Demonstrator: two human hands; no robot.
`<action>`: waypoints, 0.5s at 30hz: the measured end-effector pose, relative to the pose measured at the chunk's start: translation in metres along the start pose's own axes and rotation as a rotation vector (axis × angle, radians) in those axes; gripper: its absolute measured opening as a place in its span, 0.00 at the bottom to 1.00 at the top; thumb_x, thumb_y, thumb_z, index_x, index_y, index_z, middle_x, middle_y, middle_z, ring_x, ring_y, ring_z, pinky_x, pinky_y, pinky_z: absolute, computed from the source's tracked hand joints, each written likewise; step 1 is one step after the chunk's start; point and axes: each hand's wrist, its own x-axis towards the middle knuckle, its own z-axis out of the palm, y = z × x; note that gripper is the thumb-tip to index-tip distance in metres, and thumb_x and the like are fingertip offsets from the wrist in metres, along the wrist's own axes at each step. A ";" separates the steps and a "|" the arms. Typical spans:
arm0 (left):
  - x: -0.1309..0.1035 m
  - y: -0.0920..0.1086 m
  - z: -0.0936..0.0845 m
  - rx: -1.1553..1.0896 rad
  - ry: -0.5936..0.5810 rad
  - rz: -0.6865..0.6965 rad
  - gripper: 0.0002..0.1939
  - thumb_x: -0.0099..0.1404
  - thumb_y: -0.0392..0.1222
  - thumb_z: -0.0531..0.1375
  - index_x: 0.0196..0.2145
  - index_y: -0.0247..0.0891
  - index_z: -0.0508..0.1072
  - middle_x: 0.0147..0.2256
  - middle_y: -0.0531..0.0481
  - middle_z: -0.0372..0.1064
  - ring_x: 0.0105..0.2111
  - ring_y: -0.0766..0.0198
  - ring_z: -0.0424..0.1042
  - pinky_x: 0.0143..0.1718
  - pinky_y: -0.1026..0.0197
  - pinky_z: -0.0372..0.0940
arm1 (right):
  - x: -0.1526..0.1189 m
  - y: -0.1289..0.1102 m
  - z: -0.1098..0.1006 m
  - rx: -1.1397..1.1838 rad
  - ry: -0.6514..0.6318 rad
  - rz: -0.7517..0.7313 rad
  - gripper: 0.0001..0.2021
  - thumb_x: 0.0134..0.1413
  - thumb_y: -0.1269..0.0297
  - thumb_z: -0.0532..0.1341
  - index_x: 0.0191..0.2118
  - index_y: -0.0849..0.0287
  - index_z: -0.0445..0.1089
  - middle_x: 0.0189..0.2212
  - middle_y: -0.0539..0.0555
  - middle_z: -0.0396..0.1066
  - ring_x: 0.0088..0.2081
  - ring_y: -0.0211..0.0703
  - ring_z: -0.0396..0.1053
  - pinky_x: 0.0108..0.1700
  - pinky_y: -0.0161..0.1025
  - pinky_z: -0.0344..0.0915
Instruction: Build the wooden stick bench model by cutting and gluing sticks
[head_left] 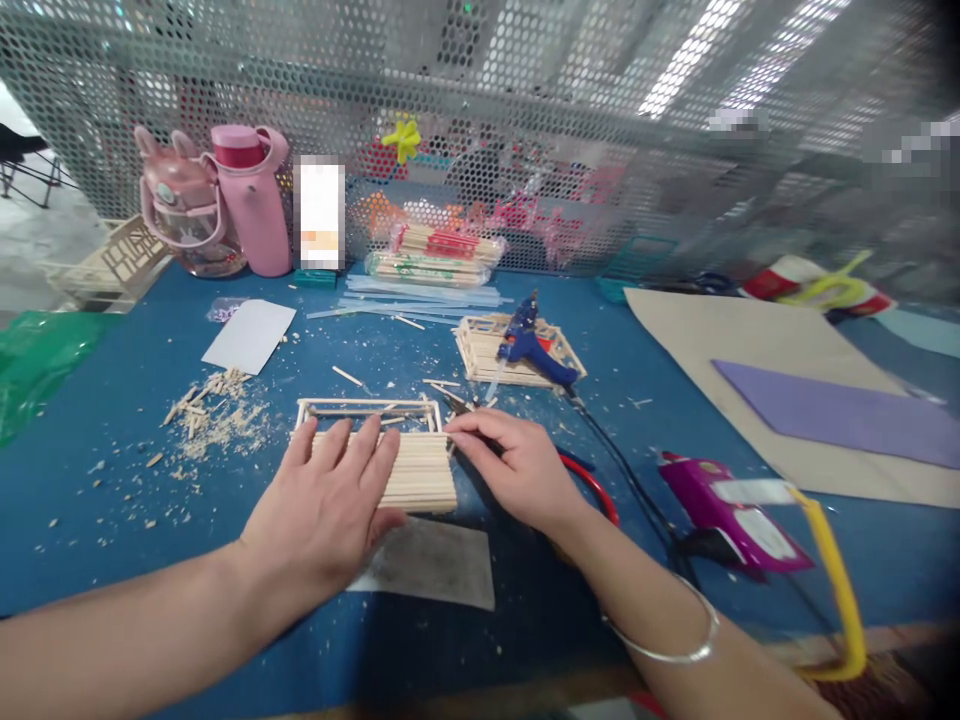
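Note:
A small model of pale wooden sticks (424,470) lies on the blue table, with a flat slatted panel and an open stick frame along its far side. Spread over the panel's left part is my left hand (322,490), palm down, fingers apart. At the model's upper right corner, my right hand (517,465) has thumb and forefinger pinched together; what lies between them is too small to name. Pliers with dark jaws and a red handle (600,488) lie partly hidden beneath my right hand. A grey sheet (439,565) sits just below the model.
A blue glue gun (532,350) rests on a second stick model (480,358), its cord running right. Wood scraps (206,405) lie left. Bottles (259,215) stand at the back left. A purple device (731,515), purple sheet (832,410) and beige board (690,330) are right.

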 end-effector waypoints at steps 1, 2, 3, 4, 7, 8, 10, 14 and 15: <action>0.000 0.001 0.000 -0.002 -0.002 -0.010 0.26 0.63 0.50 0.50 0.56 0.36 0.61 0.55 0.39 0.60 0.50 0.45 0.62 0.50 0.37 0.54 | 0.000 0.001 -0.001 -0.017 0.000 -0.013 0.07 0.55 0.70 0.55 0.32 0.57 0.70 0.30 0.51 0.73 0.32 0.38 0.70 0.36 0.34 0.64; 0.001 0.001 -0.001 -0.008 -0.006 -0.021 0.26 0.63 0.50 0.50 0.56 0.36 0.61 0.55 0.39 0.60 0.51 0.45 0.62 0.51 0.36 0.54 | 0.001 0.001 -0.002 -0.033 -0.003 -0.022 0.07 0.55 0.69 0.55 0.32 0.57 0.70 0.30 0.50 0.73 0.32 0.38 0.70 0.36 0.34 0.64; 0.001 0.002 -0.002 -0.017 -0.008 -0.034 0.26 0.63 0.50 0.50 0.56 0.37 0.61 0.56 0.40 0.60 0.51 0.45 0.61 0.51 0.35 0.53 | 0.001 0.002 -0.002 -0.049 -0.006 -0.028 0.07 0.55 0.69 0.55 0.32 0.57 0.71 0.30 0.50 0.73 0.32 0.38 0.70 0.36 0.34 0.64; 0.001 0.003 -0.003 -0.031 -0.012 -0.047 0.26 0.63 0.51 0.50 0.56 0.38 0.61 0.56 0.41 0.59 0.52 0.46 0.60 0.52 0.33 0.51 | 0.001 0.002 -0.003 -0.065 -0.008 -0.031 0.07 0.55 0.69 0.55 0.32 0.57 0.71 0.30 0.50 0.73 0.33 0.39 0.70 0.36 0.34 0.64; 0.000 0.005 -0.008 -0.071 -0.021 -0.092 0.25 0.64 0.52 0.49 0.57 0.41 0.59 0.58 0.44 0.57 0.54 0.46 0.58 0.52 0.28 0.46 | 0.003 0.004 -0.003 -0.099 -0.002 -0.042 0.07 0.55 0.68 0.55 0.32 0.56 0.71 0.31 0.50 0.74 0.33 0.39 0.71 0.36 0.34 0.65; 0.000 0.005 -0.009 -0.079 -0.026 -0.106 0.25 0.64 0.52 0.48 0.57 0.41 0.58 0.58 0.45 0.56 0.54 0.46 0.58 0.52 0.28 0.46 | 0.003 0.004 -0.003 -0.105 0.002 -0.045 0.07 0.55 0.68 0.55 0.32 0.56 0.71 0.31 0.50 0.74 0.33 0.39 0.71 0.36 0.34 0.65; -0.001 0.005 -0.011 -0.092 -0.042 -0.120 0.25 0.65 0.52 0.47 0.57 0.42 0.57 0.58 0.46 0.56 0.55 0.46 0.57 0.51 0.27 0.48 | 0.003 0.004 -0.002 -0.114 0.002 -0.047 0.07 0.55 0.67 0.55 0.32 0.55 0.71 0.31 0.50 0.74 0.33 0.39 0.71 0.35 0.34 0.65; -0.001 0.004 -0.011 -0.098 -0.057 -0.105 0.25 0.66 0.51 0.46 0.58 0.41 0.56 0.59 0.46 0.55 0.55 0.46 0.57 0.49 0.28 0.51 | 0.002 0.002 -0.002 -0.131 -0.001 -0.037 0.08 0.55 0.66 0.54 0.32 0.55 0.71 0.30 0.50 0.74 0.32 0.40 0.71 0.35 0.35 0.66; -0.001 0.004 -0.011 -0.097 -0.058 -0.102 0.25 0.66 0.51 0.46 0.58 0.41 0.56 0.59 0.45 0.54 0.55 0.46 0.57 0.49 0.29 0.51 | 0.002 0.002 -0.002 -0.133 0.000 -0.034 0.08 0.55 0.66 0.54 0.32 0.55 0.71 0.30 0.50 0.74 0.32 0.40 0.71 0.35 0.35 0.66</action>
